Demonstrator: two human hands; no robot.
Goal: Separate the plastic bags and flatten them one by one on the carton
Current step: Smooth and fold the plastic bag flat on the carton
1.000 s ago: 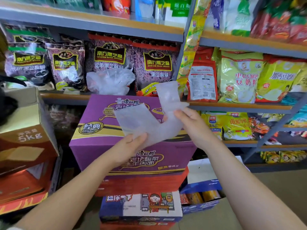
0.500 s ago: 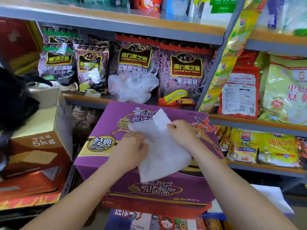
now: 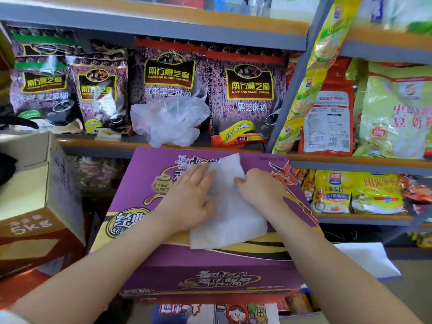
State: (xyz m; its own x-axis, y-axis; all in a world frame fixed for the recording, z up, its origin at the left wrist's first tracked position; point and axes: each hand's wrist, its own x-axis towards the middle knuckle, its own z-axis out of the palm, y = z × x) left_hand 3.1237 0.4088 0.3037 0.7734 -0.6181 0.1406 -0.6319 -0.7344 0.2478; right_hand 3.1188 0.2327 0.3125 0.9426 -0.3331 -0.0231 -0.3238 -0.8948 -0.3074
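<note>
Pressing plastic bag point(image 3: 230, 213) flat on purple carton point(image 3: 275, 260), both hands

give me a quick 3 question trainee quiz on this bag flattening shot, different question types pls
1. True or false: the flat white plastic bag lies on the purple cardboard carton.
2. Multiple choice: where is the crumpled clear plastic bag? A) on the shelf behind the carton B) inside the brown box C) in the right hand
3. Fill in: the left hand presses the white bag with its fingers ____ (straight / curled).

Key
1. True.
2. A; it sits on the grey metal shelf in front of the black sesame packets.
3. Straight; the right hand curls its fingers at the bag's edge.
</note>
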